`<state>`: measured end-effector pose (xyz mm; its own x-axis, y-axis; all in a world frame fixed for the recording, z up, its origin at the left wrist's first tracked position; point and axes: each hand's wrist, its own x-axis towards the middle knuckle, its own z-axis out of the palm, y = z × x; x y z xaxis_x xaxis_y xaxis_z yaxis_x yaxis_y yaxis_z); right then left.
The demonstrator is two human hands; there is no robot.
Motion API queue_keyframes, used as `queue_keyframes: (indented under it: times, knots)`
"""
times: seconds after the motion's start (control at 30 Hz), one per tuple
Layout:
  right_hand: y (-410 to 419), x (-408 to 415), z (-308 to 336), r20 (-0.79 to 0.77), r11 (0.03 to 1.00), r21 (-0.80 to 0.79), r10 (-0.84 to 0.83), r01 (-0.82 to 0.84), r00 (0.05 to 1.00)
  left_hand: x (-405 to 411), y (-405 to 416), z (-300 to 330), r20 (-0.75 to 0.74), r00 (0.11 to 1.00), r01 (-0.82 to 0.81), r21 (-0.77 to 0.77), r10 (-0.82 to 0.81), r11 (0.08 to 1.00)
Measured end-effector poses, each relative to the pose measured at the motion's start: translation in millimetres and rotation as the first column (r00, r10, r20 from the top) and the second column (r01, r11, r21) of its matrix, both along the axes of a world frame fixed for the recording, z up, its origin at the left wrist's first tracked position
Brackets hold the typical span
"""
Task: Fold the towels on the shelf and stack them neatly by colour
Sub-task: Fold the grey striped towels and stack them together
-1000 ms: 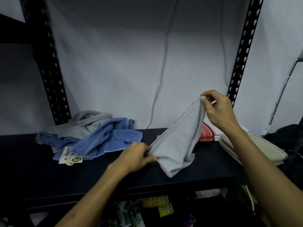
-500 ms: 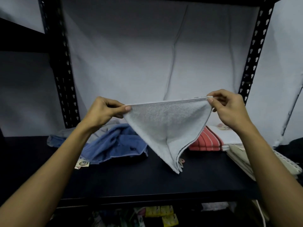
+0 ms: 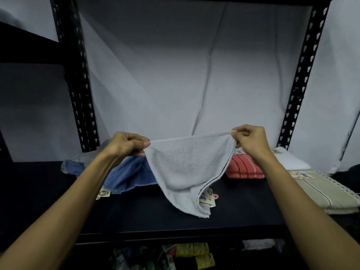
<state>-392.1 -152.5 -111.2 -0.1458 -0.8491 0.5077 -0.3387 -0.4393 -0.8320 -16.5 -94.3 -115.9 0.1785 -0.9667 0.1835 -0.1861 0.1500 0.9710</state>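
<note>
Hanging above the black shelf between two pinching grips, left hand and right hand each clamped on a top corner, one pale grey towel: best kept taut and level, corners matched, before lowering for a square fold.

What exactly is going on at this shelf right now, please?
A person is folding towels. The left hand and right hand each pinch a top corner of a pale grey towel, held up over the black shelf. A crumpled blue towel waits behind; a folded red striped towel lies to the right.
</note>
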Motion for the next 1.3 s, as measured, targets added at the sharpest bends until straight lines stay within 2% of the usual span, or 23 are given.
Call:
queue_keyframes:
  times: [0.1, 0.2, 0.33, 0.47, 0.53, 0.6, 0.77, 0.9, 1.07, 1.2, 1.3]
  knots:
    - [-12.8, 3.8, -18.0, 0.005, 0.993, 0.085, -0.087, 0.086, 0.996, -13.0, -4.3, -11.9, -0.033, 0.999, 0.009, 0.066, -0.007, 0.998]
    - [-10.8, 5.3, -35.9, -0.019, 0.979, 0.184, -0.089, 0.091, 0.996, -27.2, 2.4, -24.5, -0.062, 0.997, 0.044, 0.102, -0.038, 0.994]
    - [22.3, 19.1, -53.0, -0.030, 0.989, 0.145, -0.038, 0.042, 0.999, -59.2, 23.5, -38.4, -0.052, 0.996, 0.086, 0.146, -0.079, 0.986]
    - [70.9, 54.4, -66.5, -0.073, 0.994, 0.044, 0.104, -0.101, 0.992, -106.7, 42.3, -53.6, -0.045, 0.993, 0.107, 0.044, -0.105, 0.993]
    - [90.9, 68.3, -73.9, -0.081, 0.987, 0.008, 0.159, -0.159, 0.984, -124.3, 46.5, -66.3, 0.001, 0.998, 0.063, -0.030, -0.063, 0.998]
    - [104.9, 76.0, -82.3, -0.069, 0.983, -0.034, 0.175, -0.178, 0.982, -136.3, 53.5, -76.4, 0.079, 0.997, -0.006, -0.094, 0.014, 0.996]
    - [125.7, 86.1, -99.6, 0.026, 0.973, -0.149, 0.184, -0.178, 0.983, -156.7, 79.7, -82.0, 0.116, 0.988, -0.079, -0.219, 0.106, 0.973]
    - [128.9, 84.9, -110.9, -0.023, 0.940, -0.218, 0.262, -0.261, 0.965, -149.6, 82.9, -86.2, 0.109, 0.993, -0.016, -0.208, 0.040, 0.978]
    - [127.1, 80.1, -113.8, 0.029, 0.927, -0.148, 0.353, -0.345, 0.935, -138.0, 83.0, -91.0, 0.033, 0.992, 0.125, -0.187, -0.121, 0.974]
    - [127.2, 77.6, -107.7, 0.039, 0.903, -0.104, 0.422, -0.416, 0.906, -130.9, 80.7, -90.4, 0.135, 0.980, 0.174, -0.244, -0.144, 0.954]
    - [122.2, 71.5, -95.7, 0.010, 0.909, -0.117, 0.404, -0.400, 0.915, -124.9, 78.7, -87.1, 0.196, 0.968, 0.203, -0.254, -0.155, 0.946]
